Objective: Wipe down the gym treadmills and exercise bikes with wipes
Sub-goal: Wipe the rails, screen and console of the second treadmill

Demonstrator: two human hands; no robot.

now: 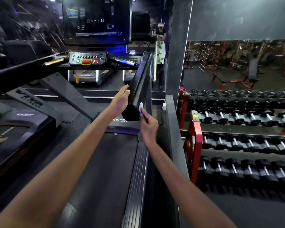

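While the person stands on the treadmill belt [95, 170], both hands work at the near end of the right handrail [138, 89]. The left hand [120, 101] curls over the rail's inner side, judged to be steadying it. The right hand [147, 125] pinches a small white wipe [141, 107] against the rail's rounded end cap, where grip contact would leave residue. The control panel [87, 58] lies well ahead. A dumbbell rack [194, 137] stands to the right, clear of the work.
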